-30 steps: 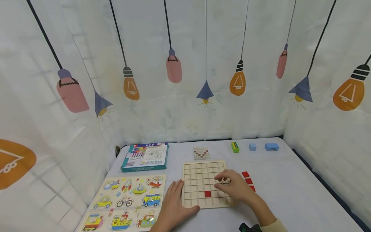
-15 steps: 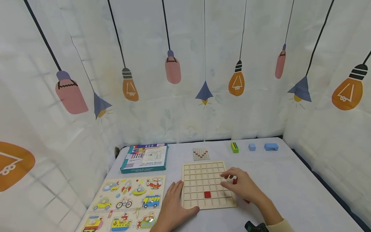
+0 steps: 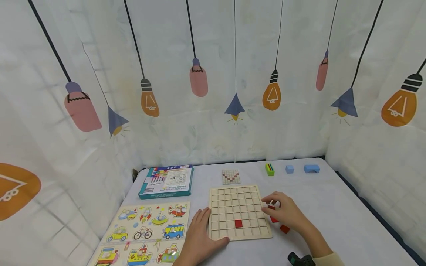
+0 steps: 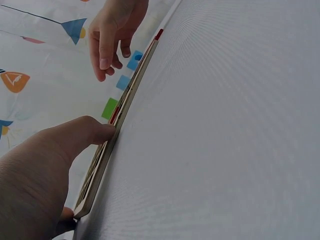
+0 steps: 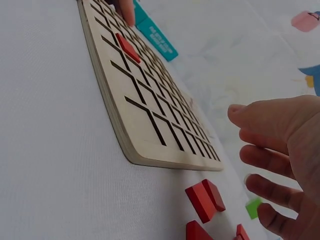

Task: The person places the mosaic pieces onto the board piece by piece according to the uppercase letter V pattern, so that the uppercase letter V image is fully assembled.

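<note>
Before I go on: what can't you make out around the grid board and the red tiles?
- Head view: right hand covers some red tiles; their count is hidden.
- Left wrist view: board is edge-on, so its cells are unseen.
- Right wrist view: bottom edge cuts off tiles.
- Head view: pattern card too small to read.

Grid board centre of table; vehicle puzzle left of it, box behind that; loose tiles right of board, one tile in it.
</note>
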{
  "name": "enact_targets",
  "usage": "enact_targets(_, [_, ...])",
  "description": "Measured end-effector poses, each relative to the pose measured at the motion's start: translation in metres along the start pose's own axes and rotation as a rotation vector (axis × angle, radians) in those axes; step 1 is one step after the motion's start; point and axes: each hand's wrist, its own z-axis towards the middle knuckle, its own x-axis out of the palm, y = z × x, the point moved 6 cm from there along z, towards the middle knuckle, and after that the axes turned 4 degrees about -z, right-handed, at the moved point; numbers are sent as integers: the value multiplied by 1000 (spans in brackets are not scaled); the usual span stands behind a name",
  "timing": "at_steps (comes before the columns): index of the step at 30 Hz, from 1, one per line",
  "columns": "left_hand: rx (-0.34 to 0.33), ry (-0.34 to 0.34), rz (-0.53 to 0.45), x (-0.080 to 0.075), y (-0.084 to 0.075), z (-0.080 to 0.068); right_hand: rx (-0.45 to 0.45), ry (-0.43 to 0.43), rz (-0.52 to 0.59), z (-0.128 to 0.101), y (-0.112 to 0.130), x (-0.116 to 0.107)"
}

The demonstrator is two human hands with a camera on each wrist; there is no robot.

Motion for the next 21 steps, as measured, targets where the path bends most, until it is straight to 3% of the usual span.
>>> enact_targets(21, [-27, 7, 16, 2, 1, -1, 33, -38, -78, 2, -27, -5])
